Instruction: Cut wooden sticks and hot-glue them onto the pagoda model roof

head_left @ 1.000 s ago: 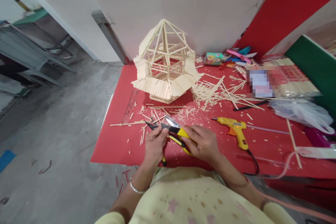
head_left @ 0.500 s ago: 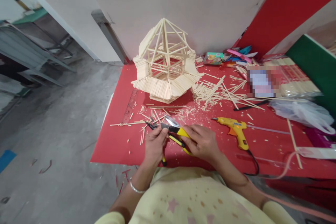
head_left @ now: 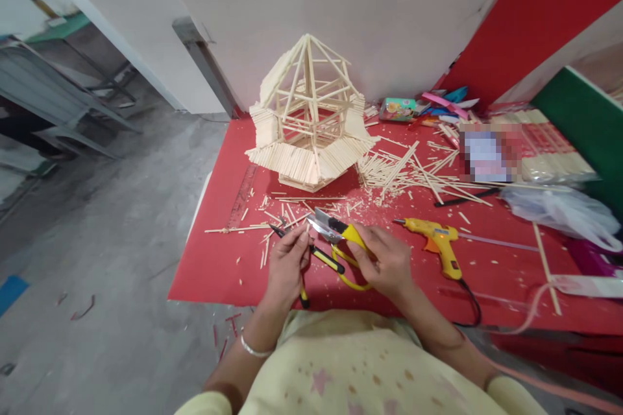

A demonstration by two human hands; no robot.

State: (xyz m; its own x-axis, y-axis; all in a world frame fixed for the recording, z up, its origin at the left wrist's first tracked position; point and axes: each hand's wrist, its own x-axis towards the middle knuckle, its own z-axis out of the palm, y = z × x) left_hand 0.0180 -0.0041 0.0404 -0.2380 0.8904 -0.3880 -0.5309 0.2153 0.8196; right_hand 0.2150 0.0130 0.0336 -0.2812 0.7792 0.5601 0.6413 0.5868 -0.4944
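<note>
My right hand (head_left: 387, 259) is closed round the yellow handles of a pair of cutting shears (head_left: 327, 225), whose broad metal blades are apart and point left. Close to the blade tips, my left hand (head_left: 288, 266) pinches a short wooden stick, mostly hidden by the fingers. Beneath both hands lie black-and-yellow pliers (head_left: 327, 259), partly covered by my left hand. Beyond the hands stands a many-sided model of wooden sticks (head_left: 311, 123), with an open pointed frame on top and slatted lower panels.
On the red tabletop (head_left: 214, 207), loose sticks (head_left: 389, 172) and offcuts are scattered. A yellow glue gun (head_left: 435, 237) lies to the right with its cord. Further right are a clear plastic bag (head_left: 559, 207) and packs of sticks (head_left: 559, 142). A wall closes the back.
The shears have shifted slightly right and turned, and their blades show wider apart. My left fingers have moved off the blade and now pinch near its tip.
</note>
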